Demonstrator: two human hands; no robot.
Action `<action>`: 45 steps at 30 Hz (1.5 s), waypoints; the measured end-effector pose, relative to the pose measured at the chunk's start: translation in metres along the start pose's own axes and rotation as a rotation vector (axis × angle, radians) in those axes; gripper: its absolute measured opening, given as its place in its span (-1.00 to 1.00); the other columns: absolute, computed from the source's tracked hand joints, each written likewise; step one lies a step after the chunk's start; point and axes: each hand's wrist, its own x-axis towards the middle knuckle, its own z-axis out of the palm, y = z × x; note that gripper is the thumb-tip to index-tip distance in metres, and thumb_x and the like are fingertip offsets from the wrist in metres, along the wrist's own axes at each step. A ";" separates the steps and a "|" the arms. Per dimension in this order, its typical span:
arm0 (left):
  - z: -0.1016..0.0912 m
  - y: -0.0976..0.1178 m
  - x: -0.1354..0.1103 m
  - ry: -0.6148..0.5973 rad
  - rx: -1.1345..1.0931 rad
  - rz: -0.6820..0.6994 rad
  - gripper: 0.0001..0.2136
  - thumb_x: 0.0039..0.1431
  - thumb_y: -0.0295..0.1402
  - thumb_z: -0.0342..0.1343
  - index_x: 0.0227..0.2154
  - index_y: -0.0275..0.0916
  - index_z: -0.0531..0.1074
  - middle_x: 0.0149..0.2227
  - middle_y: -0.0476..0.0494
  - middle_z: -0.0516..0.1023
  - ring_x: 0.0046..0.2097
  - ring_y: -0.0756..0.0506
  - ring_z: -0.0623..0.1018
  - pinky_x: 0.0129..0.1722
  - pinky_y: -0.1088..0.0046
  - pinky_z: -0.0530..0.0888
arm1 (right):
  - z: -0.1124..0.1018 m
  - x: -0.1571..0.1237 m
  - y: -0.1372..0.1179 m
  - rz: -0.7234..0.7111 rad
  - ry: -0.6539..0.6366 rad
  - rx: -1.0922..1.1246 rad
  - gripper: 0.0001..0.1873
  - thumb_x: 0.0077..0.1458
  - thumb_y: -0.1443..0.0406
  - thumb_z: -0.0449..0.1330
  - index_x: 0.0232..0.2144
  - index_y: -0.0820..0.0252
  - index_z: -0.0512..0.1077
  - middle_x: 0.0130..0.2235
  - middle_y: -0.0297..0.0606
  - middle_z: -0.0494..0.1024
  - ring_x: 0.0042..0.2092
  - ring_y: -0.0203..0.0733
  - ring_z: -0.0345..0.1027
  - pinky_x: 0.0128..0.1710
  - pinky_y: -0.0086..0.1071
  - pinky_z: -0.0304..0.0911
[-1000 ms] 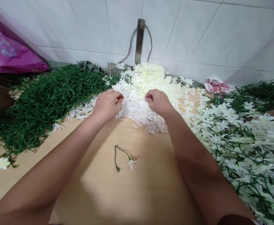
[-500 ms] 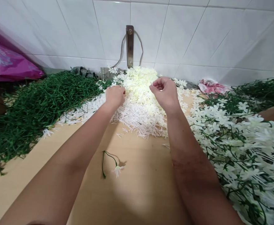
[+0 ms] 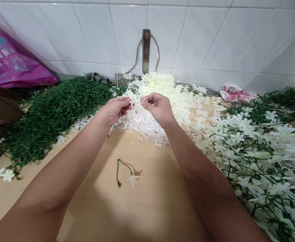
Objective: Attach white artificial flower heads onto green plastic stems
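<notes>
My left hand and my right hand are raised close together above a heap of thin white plastic stamens. Each hand pinches its fingertips around a small white piece, too small to name. Behind them lies a pile of cream fabric petals. On the wooden table, in front of my forearms, rests one green forked stem with a single white tip.
A mound of bare green stems fills the left side. Finished green sprigs with white flowers cover the right. A purple plastic bag sits at the far left, and a metal bracket with string hangs on the tiled wall.
Both hands have left the stamen and petal heaps and come together at the fingertips, pinching small white pieces. The forked stem on the table has not moved.
</notes>
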 end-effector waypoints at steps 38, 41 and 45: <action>-0.009 -0.038 -0.028 -0.040 -0.359 -0.248 -0.89 0.04 -0.65 0.07 -0.46 -0.33 0.38 -0.55 -0.04 0.53 -0.57 0.08 0.51 -0.62 0.66 0.34 | 0.013 -0.014 0.029 -0.285 0.146 -0.445 -0.91 0.03 0.37 0.10 -0.51 0.17 0.32 -0.43 -0.31 0.46 -0.32 -0.21 0.33 -0.20 -0.22 0.25; -0.010 -0.038 -0.027 -0.037 -0.370 -0.240 -0.89 0.05 -0.65 0.06 -0.46 -0.34 0.38 -0.55 -0.03 0.53 -0.58 0.08 0.51 -0.63 0.66 0.34 | 0.008 -0.012 0.029 -0.294 0.202 -0.461 -0.92 0.03 0.38 0.08 -0.49 0.16 0.32 -0.39 -0.28 0.45 -0.27 -0.19 0.33 -0.15 -0.18 0.25; -0.011 -0.039 -0.027 -0.063 -0.388 -0.241 -0.88 0.05 -0.65 0.06 -0.45 -0.34 0.39 -0.53 -0.06 0.55 -0.54 0.06 0.54 -0.61 0.65 0.37 | 0.017 -0.012 0.026 -0.265 0.147 -0.226 -0.98 -0.01 0.36 0.13 -0.46 0.16 0.34 -0.31 -0.27 0.43 -0.20 -0.22 0.34 -0.19 -0.26 0.32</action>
